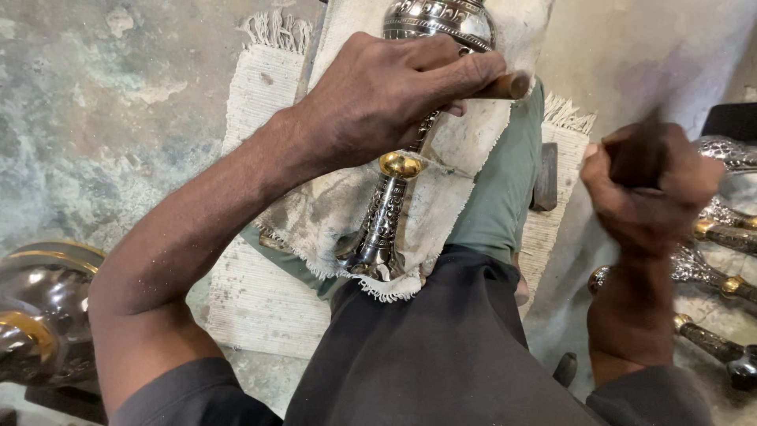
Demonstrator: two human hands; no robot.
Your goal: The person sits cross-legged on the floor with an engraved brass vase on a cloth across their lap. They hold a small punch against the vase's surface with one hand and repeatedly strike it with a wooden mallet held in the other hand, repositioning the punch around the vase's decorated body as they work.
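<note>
An engraved silver metal vessel [392, 213] with a gold knob on its stem lies along my leg on a frayed white cloth [453, 170]. My left hand [386, 99] rests over the vessel's upper stem, its fingers closed around a thin wooden-handled tool whose end shows by the fingertips. To the right, raised and blurred, my right hand [646, 189] is clenched on a dark tool [643, 150], apart from the vessel.
A woven white mat [256, 292] lies on the stained concrete floor under my legs. Several similar engraved silver pieces with gold bands [721, 276] lie at the right edge. A large shiny metal vessel [39, 315] sits at the lower left.
</note>
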